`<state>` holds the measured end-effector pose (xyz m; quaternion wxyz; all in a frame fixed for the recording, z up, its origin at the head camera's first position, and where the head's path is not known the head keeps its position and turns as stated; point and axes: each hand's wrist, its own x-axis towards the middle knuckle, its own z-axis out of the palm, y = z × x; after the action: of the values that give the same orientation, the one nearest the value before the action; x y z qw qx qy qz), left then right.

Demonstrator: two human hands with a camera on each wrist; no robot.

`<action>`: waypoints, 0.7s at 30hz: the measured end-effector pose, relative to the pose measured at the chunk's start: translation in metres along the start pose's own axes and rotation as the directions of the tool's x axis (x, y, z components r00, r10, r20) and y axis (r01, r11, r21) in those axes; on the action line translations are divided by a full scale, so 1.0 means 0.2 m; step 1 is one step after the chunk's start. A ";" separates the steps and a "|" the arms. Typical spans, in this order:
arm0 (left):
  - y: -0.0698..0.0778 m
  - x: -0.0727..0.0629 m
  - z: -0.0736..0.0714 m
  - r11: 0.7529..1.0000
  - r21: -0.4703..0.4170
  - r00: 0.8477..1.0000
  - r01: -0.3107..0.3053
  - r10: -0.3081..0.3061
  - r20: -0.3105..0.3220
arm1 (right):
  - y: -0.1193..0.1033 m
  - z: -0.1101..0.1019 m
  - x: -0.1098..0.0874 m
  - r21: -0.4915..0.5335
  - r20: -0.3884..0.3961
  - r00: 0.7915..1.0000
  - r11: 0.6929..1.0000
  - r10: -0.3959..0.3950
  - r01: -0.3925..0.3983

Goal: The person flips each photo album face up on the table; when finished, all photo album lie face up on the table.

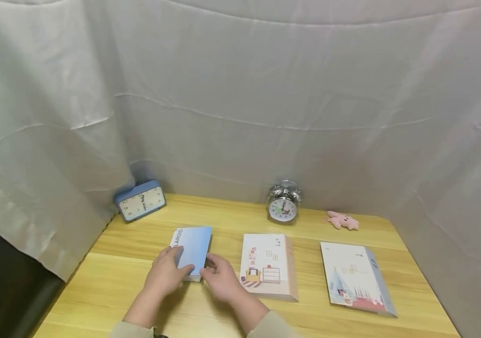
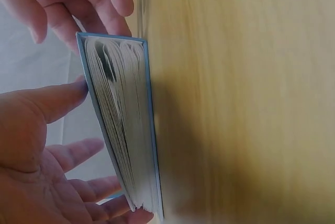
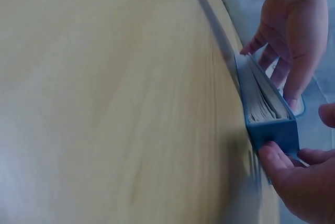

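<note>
A blue photo album (image 1: 196, 244) with "LAROID" lettering lies on the table in front of me. My left hand (image 1: 164, 272) grips it from the left: the thumb lies on the cover and the fingers reach round the far edge. At the spine side, my right hand (image 1: 222, 278) touches the album with its fingertips. In the left wrist view the page ends (image 2: 123, 103) show between two blue covers. The right wrist view shows the right fingers (image 3: 277, 158) against the blue spine (image 3: 277, 132), the thumb standing apart from it.
Two illustrated albums lie to the right, one with a pinkish spine (image 1: 290, 270) and one with a blue-grey spine (image 1: 380, 279). Along the back stand a blue clock (image 1: 141, 202) and a silver twin-bell alarm clock (image 1: 283, 204), beside a pink plush toy (image 1: 343, 220). Grey curtains (image 1: 240, 117) surround the table.
</note>
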<state>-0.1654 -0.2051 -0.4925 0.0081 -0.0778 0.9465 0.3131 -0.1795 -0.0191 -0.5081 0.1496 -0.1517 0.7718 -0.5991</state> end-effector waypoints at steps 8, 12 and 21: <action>0.00 0.01 0.00 0.998 0.064 1.000 -0.018 0.018 0.009 | 0.03 0.05 0.02 0.065 -0.095 0.995 0.998 0.020 -0.014; -0.01 0.01 0.00 0.998 0.054 1.000 -0.013 0.013 0.002 | 0.04 0.08 0.02 0.091 -0.106 0.994 0.996 0.022 -0.012; 0.01 0.01 0.00 1.000 0.018 1.000 -0.019 0.018 0.006 | 0.03 0.07 0.01 0.114 -0.150 0.987 0.993 0.051 -0.034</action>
<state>-0.1678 -0.2036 -0.4917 0.0086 -0.0681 0.9500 0.3047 -0.1766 -0.0305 -0.5180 0.1109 -0.0803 0.7497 -0.6475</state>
